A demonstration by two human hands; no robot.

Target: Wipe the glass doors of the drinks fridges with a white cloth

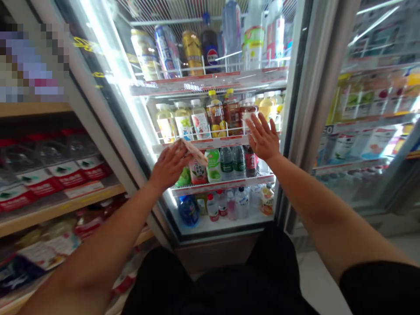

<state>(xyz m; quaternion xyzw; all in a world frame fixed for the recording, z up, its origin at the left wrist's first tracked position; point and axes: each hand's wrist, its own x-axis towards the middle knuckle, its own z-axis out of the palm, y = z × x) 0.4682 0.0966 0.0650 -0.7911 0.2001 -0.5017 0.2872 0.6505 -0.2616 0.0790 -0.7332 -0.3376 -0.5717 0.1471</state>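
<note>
My left hand [171,165] is closed over a pale, flat cloth [194,152], whose edge sticks out past the fingers toward the right. It is in front of the middle shelves of a lit drinks fridge with a glass front. My right hand [264,139] is raised with its fingers spread and holds nothing. It is flat before the fridge's right side, near the shelf of yellow-capped bottles [215,114]. Whether its palm touches the glass I cannot tell. Behind my hands are a green-labelled bottle [213,165] and clear bottles [238,161].
Wooden shelves [95,202] with red-labelled water bottles [55,164] stand close on the left. A metal door frame [323,83] borders the fridge on the right, with another drinks fridge beyond it. Cans and tall bottles [209,46] fill the upper shelf. My knees [274,249] are just below.
</note>
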